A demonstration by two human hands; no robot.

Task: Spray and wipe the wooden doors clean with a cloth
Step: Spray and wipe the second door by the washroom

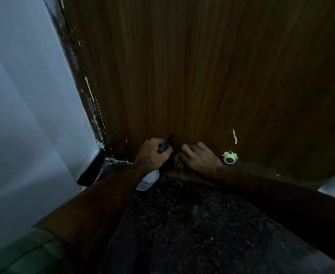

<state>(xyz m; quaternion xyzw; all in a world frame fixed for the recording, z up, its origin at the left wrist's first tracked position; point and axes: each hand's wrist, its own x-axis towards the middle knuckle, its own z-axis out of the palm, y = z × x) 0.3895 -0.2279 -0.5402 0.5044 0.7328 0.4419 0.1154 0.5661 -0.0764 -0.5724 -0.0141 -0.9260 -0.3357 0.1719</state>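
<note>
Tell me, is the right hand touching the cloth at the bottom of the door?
Touching: the head view shows the right hand pressing the cloth.
</note>
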